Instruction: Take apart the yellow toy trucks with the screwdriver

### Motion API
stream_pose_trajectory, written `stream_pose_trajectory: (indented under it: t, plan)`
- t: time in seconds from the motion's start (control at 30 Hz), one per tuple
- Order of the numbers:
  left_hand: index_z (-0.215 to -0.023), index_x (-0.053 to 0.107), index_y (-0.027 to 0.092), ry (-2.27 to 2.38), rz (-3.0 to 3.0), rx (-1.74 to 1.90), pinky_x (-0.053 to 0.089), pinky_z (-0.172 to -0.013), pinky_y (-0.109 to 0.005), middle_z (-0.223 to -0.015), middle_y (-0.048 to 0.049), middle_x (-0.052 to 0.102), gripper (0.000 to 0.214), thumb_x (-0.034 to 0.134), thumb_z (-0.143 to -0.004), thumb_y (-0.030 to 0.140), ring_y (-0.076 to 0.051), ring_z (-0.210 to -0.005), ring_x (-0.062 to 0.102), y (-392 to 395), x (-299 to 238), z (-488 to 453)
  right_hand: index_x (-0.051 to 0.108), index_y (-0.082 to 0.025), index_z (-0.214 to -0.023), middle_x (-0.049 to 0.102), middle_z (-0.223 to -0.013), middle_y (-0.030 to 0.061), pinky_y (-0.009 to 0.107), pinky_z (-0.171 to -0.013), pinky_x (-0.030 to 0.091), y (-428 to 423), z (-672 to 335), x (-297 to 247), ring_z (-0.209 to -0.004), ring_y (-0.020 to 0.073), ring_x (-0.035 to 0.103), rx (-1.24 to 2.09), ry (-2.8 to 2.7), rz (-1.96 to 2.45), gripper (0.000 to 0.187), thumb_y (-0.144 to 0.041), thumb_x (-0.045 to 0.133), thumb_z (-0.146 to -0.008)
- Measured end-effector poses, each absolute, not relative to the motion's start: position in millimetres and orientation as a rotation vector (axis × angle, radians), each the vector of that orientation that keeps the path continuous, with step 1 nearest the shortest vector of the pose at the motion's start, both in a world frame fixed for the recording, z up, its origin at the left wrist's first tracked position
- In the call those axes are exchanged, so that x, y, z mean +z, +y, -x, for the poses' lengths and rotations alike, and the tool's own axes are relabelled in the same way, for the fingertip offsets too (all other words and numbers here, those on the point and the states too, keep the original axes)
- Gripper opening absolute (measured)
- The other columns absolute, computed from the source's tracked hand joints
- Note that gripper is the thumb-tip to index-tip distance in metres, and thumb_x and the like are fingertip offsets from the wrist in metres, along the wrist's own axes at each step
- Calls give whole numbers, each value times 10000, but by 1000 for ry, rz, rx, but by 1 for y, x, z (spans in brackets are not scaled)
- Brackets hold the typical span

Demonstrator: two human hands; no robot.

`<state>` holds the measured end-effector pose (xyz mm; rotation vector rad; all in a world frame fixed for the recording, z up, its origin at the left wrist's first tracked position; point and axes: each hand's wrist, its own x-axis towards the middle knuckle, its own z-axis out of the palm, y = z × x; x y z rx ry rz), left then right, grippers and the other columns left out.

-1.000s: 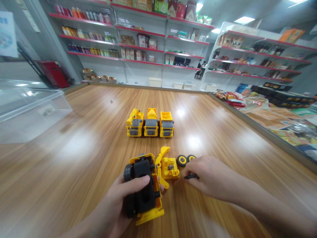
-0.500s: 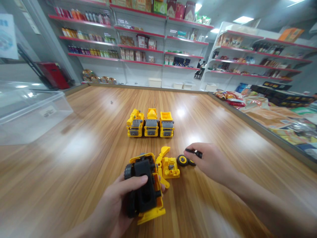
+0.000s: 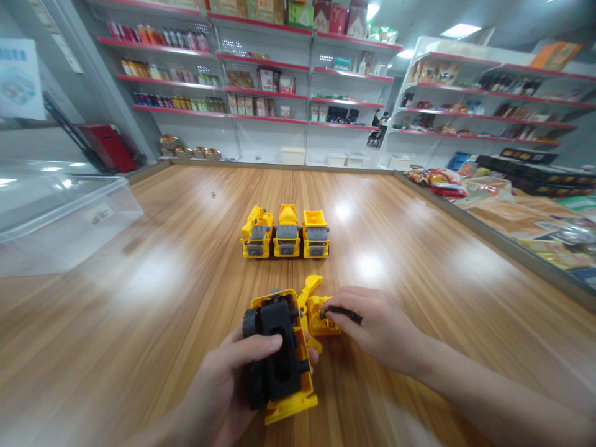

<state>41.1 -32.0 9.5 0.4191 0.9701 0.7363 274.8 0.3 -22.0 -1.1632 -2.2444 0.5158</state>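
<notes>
My left hand (image 3: 233,366) is wrapped round a yellow toy truck (image 3: 279,347), its black underside turned up and my thumb lying across it. Black tyres sit along the truck's left side; bare black stubs show on its right side. My right hand (image 3: 372,320) pinches a slim black piece (image 3: 344,313), whose exact kind I cannot make out. Its tip is over or against a yellow cab-like part (image 3: 321,326) on the table; whether they touch is unclear. Beside that part lies a yellow digger arm (image 3: 311,288), partly behind the held truck.
Three yellow toy trucks, a crane truck (image 3: 257,233), a mixer truck (image 3: 287,233) and a dump truck (image 3: 316,234), stand in a row beyond my hands on the wooden table (image 3: 162,347). A clear plastic bin (image 3: 69,223) is at left. Packaged goods (image 3: 503,198) lie past the right edge.
My right hand has moved left with the slim black piece, from beside two yellow-hubbed wheels to the yellow cab-like part. Those wheels are out of sight now. The left hand keeps its hold.
</notes>
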Motion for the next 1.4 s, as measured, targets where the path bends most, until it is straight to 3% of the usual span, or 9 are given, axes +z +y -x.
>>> stream_pose_trajectory:
  t: [0.33, 0.43, 0.6, 0.7, 0.8, 0.93, 1.03, 1.2, 1.4]
  plan:
    - [-1348, 500, 68, 818, -365, 750, 508, -887, -434, -1102, -186, 757, 523, 569, -853, 224, -351, -1029, 708, -31, 5, -39, 693, -170, -953, 668, -876, 35, 281, -728, 464, -1, -277, -20, -813, 155, 614, 556, -2237, 1210, 147, -178, 546, -952]
    - [-1263, 605, 54, 681, -323, 757, 493, -904, -426, -1096, -192, 758, 479, 541, -880, 334, -357, -1071, 685, -30, 1, -36, 689, -171, -916, 658, -868, 32, 276, -720, 453, -1, -278, -18, -806, 150, 604, 574, -2234, 1213, 149, -178, 545, -954]
    - [-1265, 648, 91, 485, -280, 760, 426, -1020, -458, -1135, -177, 744, 608, 395, -932, 534, -359, -1145, 639, -29, 5, -35, 644, -178, -799, 600, -740, -5, 259, -622, 387, -3, -275, -14, -683, 125, 540, 514, -2127, 1283, 202, -244, 552, -967]
    - [-1243, 667, 93, 482, -277, 722, 406, -1054, -452, -1119, -167, 749, 563, 366, -965, 480, -333, -1140, 647, -29, 9, -39, 576, -176, -715, 523, -650, -26, 263, -557, 321, -10, -272, -5, -592, 110, 469, 455, -2054, 1289, 283, -277, 530, -976]
    - [-1215, 688, 137, 549, -337, 722, 441, -1027, -429, -1111, -146, 755, 434, 475, -955, 411, -291, -1083, 675, -30, 10, -41, 520, -174, -698, 492, -651, -20, 270, -551, 307, -21, -268, 5, -587, 109, 451, 478, -2063, 1130, 283, -215, 474, -975]
    - [-1092, 736, 180, 692, -515, 757, 523, -888, -375, -1045, -116, 772, 371, 745, -789, 394, -274, -954, 708, -31, 8, -39, 598, -148, -848, 556, -723, 18, 271, -589, 359, -31, -262, 9, -651, 128, 507, 474, -2121, 887, 148, -135, 479, -935]
    - [-969, 754, 159, 823, -556, 725, 539, -770, -317, -924, -104, 782, 397, 823, -696, 439, -259, -840, 729, -32, 5, -38, 622, -142, -878, 572, -708, 20, 267, -584, 374, -34, -259, 8, -638, 131, 518, 422, -2129, 848, 113, -135, 521, -928]
    - [-961, 727, 159, 836, -548, 768, 544, -682, -316, -843, -83, 778, 315, 800, -736, 367, -238, -721, 728, -33, 0, -40, 616, -143, -863, 590, -701, 23, 267, -581, 390, -37, -258, 12, -625, 134, 530, 442, -2131, 858, 125, -128, 504, -916]
    - [-1161, 672, 166, 732, -443, 756, 537, -804, -383, -981, -114, 782, 385, 695, -778, 202, -287, -879, 732, -32, 2, -42, 614, -168, -791, 578, -679, 24, 281, -564, 366, -40, -259, 13, -606, 137, 517, 445, -2158, 969, 168, -147, 510, -921]
